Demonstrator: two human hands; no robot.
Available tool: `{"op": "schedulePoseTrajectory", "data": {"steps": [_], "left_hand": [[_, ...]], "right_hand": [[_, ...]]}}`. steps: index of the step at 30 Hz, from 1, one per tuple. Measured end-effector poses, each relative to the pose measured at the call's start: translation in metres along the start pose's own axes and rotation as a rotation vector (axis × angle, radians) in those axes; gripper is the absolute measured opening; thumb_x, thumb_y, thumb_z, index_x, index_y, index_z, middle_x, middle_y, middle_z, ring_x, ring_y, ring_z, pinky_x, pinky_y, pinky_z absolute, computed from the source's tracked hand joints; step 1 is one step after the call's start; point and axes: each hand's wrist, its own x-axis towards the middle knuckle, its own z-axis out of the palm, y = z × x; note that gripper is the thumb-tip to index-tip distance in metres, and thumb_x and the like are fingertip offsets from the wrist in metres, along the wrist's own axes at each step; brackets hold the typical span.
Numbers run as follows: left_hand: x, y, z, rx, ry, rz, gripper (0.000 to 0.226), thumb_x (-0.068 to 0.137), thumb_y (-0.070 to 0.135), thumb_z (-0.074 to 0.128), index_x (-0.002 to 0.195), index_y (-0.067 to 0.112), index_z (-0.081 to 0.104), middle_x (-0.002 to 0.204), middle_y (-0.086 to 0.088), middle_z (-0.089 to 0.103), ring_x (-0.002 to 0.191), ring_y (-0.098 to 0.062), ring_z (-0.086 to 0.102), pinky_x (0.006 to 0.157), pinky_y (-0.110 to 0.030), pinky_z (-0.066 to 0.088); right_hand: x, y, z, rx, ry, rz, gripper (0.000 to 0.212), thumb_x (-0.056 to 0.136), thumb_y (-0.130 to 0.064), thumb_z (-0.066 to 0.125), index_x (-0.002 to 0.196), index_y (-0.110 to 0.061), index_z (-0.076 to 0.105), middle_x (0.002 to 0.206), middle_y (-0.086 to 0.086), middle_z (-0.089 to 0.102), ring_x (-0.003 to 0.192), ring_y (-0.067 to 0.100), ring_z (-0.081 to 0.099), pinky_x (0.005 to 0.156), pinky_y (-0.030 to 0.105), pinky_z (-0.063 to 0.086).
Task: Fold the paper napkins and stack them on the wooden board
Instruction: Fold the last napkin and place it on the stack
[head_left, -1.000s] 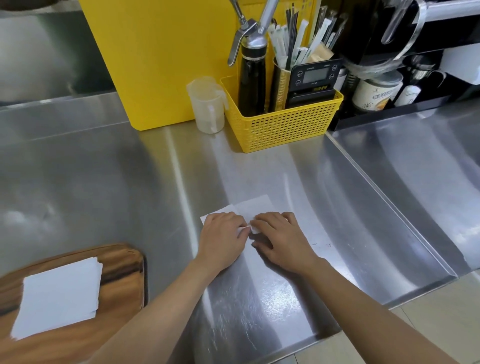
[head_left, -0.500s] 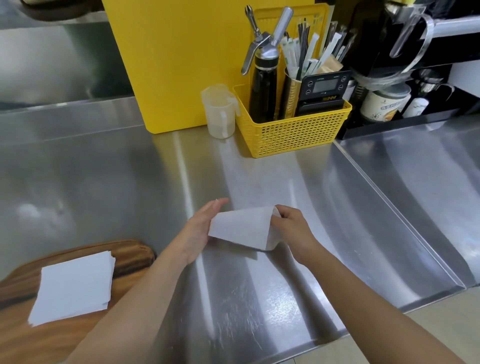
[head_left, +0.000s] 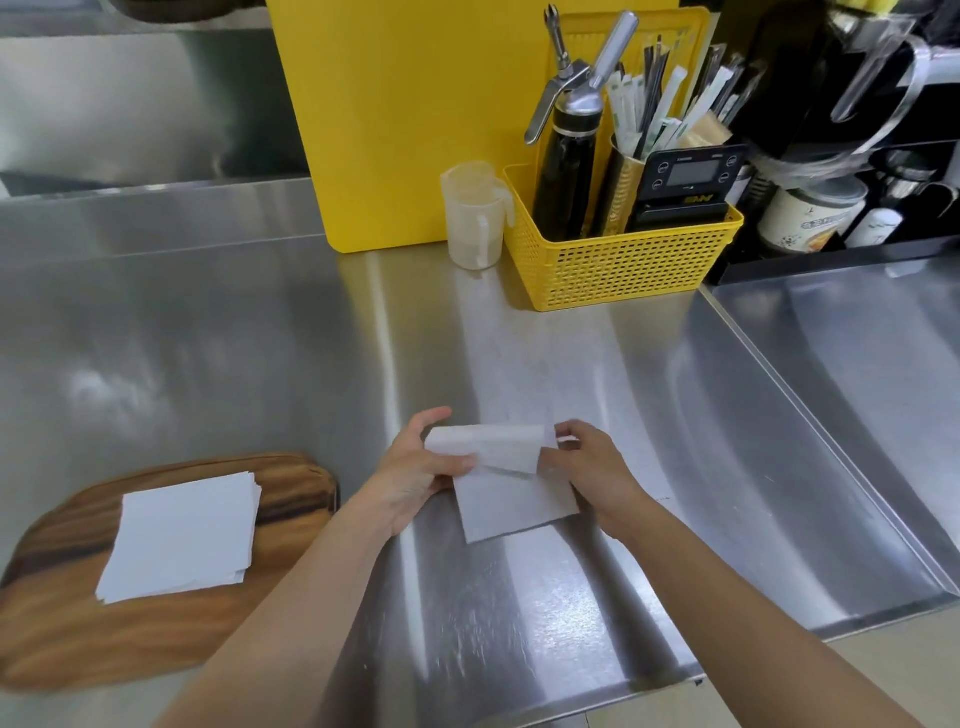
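A white paper napkin (head_left: 511, 496) lies on the steel counter, its far edge lifted and bent toward me. My left hand (head_left: 415, 473) pinches the lifted edge at its left corner. The right corner of that edge is pinched by my right hand (head_left: 587, 462). To the left, a wooden board (head_left: 62, 629) carries a stack of folded white napkins (head_left: 182, 535).
A yellow basket (head_left: 618, 265) with a black whipper bottle, straws and a digital scale stands at the back. A clear measuring cup (head_left: 475, 215) and an upright yellow cutting board (head_left: 410, 114) are beside it. A counter seam runs along the right (head_left: 810, 415). Jars sit far right.
Both hands went from pressing the napkin flat to lifting it off the counter. Now its lower part rests on the steel and the top edge is folded over toward me.
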Motion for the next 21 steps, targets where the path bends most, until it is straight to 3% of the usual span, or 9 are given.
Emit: {"op": "schedulePoseTrajectory", "data": {"steps": [3, 6, 9, 14, 17, 21], "left_hand": [[-0.001, 0.003, 0.0, 0.152, 0.01, 0.068, 0.054, 0.072, -0.011, 0.067, 0.115, 0.019, 0.053, 0.109, -0.012, 0.058, 0.095, -0.027, 0.06, 0.075, -0.029, 0.056], [-0.002, 0.009, 0.003, 0.253, 0.019, 0.172, 0.053, 0.066, 0.0, 0.076, 0.11, 0.022, 0.055, 0.107, -0.008, 0.059, 0.098, -0.024, 0.058, 0.072, -0.02, 0.053], [-0.003, 0.022, 0.007, 0.291, -0.021, 0.289, 0.065, 0.057, 0.009, 0.075, 0.116, 0.019, 0.05, 0.106, -0.006, 0.059, 0.094, -0.014, 0.057, 0.071, -0.01, 0.049], [-0.008, 0.05, 0.003, 0.485, -0.213, 0.458, 0.074, 0.069, -0.013, 0.068, 0.13, 0.017, 0.041, 0.111, 0.006, 0.051, 0.095, 0.006, 0.053, 0.082, -0.007, 0.042], [-0.007, 0.041, 0.0, 0.766, -0.163, 0.551, 0.069, 0.076, -0.018, 0.056, 0.127, 0.027, 0.041, 0.115, 0.007, 0.049, 0.098, 0.007, 0.05, 0.084, -0.001, 0.033], [-0.002, 0.009, -0.011, 0.965, -0.057, 0.67, 0.052, 0.069, -0.006, 0.058, 0.11, 0.026, 0.058, 0.109, -0.006, 0.059, 0.099, -0.014, 0.055, 0.085, -0.024, 0.041]], "right_hand": [[0.001, -0.003, 0.002, -0.117, 0.007, -0.23, 0.05, 0.079, -0.002, 0.064, 0.121, -0.026, 0.051, 0.093, -0.001, 0.053, 0.082, 0.014, 0.051, 0.063, 0.013, 0.043], [0.007, -0.007, 0.003, -0.215, 0.004, -0.401, 0.044, 0.08, 0.007, 0.055, 0.11, -0.023, 0.064, 0.101, 0.0, 0.053, 0.091, 0.015, 0.05, 0.067, 0.001, 0.039], [0.014, -0.021, 0.003, -0.172, 0.065, -0.477, 0.046, 0.078, 0.013, 0.05, 0.093, -0.026, 0.07, 0.098, -0.003, 0.056, 0.095, 0.013, 0.052, 0.071, 0.009, 0.038], [0.014, -0.047, -0.005, 0.138, 0.005, -0.554, 0.04, 0.074, 0.02, 0.055, 0.1, -0.009, 0.065, 0.092, -0.001, 0.058, 0.078, -0.006, 0.059, 0.068, 0.008, 0.047], [0.012, -0.032, -0.007, 0.101, -0.067, -0.538, 0.037, 0.074, 0.02, 0.056, 0.099, -0.005, 0.066, 0.09, 0.002, 0.063, 0.077, -0.004, 0.061, 0.07, 0.009, 0.048], [0.013, 0.0, -0.008, -0.086, -0.164, -0.485, 0.035, 0.071, 0.024, 0.054, 0.093, 0.001, 0.069, 0.089, -0.001, 0.066, 0.08, -0.008, 0.061, 0.076, 0.006, 0.044]]}}
